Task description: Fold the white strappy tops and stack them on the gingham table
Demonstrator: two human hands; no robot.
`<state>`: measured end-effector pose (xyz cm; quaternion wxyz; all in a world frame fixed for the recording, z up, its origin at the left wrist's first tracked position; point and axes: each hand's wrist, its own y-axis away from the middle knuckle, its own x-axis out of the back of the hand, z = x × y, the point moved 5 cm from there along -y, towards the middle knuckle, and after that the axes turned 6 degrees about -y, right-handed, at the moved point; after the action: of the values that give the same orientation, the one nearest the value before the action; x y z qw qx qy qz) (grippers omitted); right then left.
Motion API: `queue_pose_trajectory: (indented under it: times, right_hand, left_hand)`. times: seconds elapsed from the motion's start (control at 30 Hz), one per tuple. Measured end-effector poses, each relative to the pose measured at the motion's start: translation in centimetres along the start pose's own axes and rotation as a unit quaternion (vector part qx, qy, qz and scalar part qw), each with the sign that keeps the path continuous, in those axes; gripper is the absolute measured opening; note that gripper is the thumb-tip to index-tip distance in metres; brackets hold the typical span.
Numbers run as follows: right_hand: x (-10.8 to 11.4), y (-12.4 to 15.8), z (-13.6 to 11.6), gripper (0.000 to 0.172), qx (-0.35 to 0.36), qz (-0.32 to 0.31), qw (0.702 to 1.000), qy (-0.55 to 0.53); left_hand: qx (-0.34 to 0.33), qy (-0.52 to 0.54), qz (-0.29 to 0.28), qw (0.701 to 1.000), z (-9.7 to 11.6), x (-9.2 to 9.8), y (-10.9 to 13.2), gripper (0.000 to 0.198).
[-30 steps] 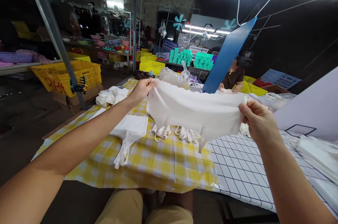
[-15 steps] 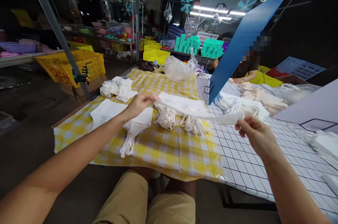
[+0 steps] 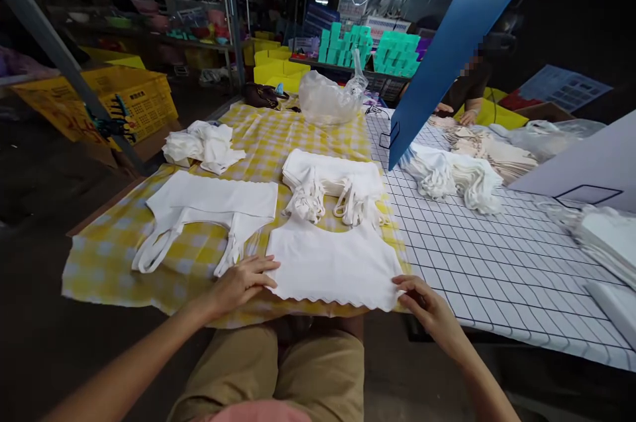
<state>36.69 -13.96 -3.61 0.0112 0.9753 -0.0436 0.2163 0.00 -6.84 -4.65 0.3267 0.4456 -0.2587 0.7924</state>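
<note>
One white top [image 3: 332, 263] is spread flat at the near edge of the desk [image 3: 497, 256], on the yellow checked cloth [image 3: 298, 137], with its scalloped hem turned toward the person. The left hand [image 3: 242, 284] is laid open on the hem's left corner, fingers flat on the fabric. The right hand [image 3: 426, 306] is curled at the right corner; whether cloth is pinched there cannot be told. The top is judged light, soft and limp, likely to wrinkle or slide on the smooth cloth, so it is best taken by the hem corners or the straps, both sides held evenly. Just beyond it a stack of folded tops [image 3: 338, 173] is seen. A second top [image 3: 213, 200] is spread toward the left edge, with a crumpled pile [image 3: 205, 144] behind that. A plastic bag [image 3: 328, 101] and a blue board [image 3: 447, 44] are set toward the far edge, near a co-worker's hand [image 3: 467, 118].
</note>
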Motion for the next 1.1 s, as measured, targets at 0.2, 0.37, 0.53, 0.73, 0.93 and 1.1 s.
queue_pose_trajectory:
  times: [0.2, 0.37, 0.53, 0.73, 0.93, 1.1]
  right_hand:
    - [-0.4, 0.2, 0.3, 0.019, 0.02, 0.0, 0.999, 0.028]
    - [-0.3, 0.2, 0.9, 0.016, 0.037, -0.001, 0.999, 0.036]
    - [0.0, 0.1, 0.7, 0.021, 0.018, 0.03, 0.999, 0.0]
    - [2.4, 0.0, -2.9, 0.024, 0.042, 0.145, 0.988, -0.025]
    - [5.1, 1.3, -10.1, 0.021, 0.106, 0.276, 0.945, -0.138]
    - [5.4, 0.7, -13.6, 0.024, 0.101, 0.231, 0.951, -0.177]
  left_hand:
    - [0.02, -0.016, 0.004, 1.0, 0.2, -0.1, 0.1, 0.027]
    - [0.028, -0.021, 0.069, 0.997, -0.3, -0.6, 0.2, 0.037]
    - [0.033, 0.042, 0.072, 0.996, -0.1, 0.2, -0.5, 0.032]
    - [0.117, 0.214, 0.162, 0.956, 1.0, 5.5, -2.1, 0.023]
    - [0.154, 0.298, 0.295, 0.895, 3.4, 12.3, -2.2, 0.025]
    - [0.156, 0.389, 0.331, 0.846, 3.2, 13.9, -1.9, 0.027]
